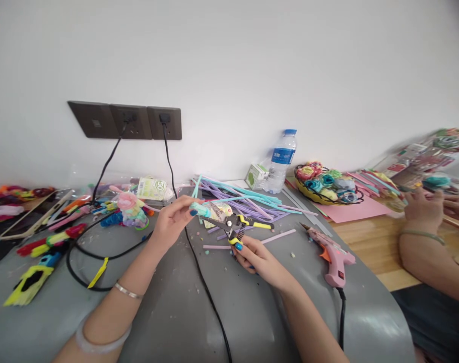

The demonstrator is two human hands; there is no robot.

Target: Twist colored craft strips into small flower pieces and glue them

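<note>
My left hand (174, 218) pinches a short teal foam piece (199, 209) between thumb and fingers, above the grey mat (169, 302). My right hand (257, 257) is closed on the handles of black-and-yellow cutting pliers (235, 224), whose jaws point left and meet the teal piece. Both hands hover over the mat, a little apart. Small foam scraps lie under them.
A pile of purple and teal foam strips (244, 199) lies behind the hands. A pink glue gun (333, 254) rests at right, its cord trailing down. Black cables (199, 267) run from wall sockets (127, 121). A water bottle (281, 161), flower basket (327, 184) and another person's hands (437, 209) are at right.
</note>
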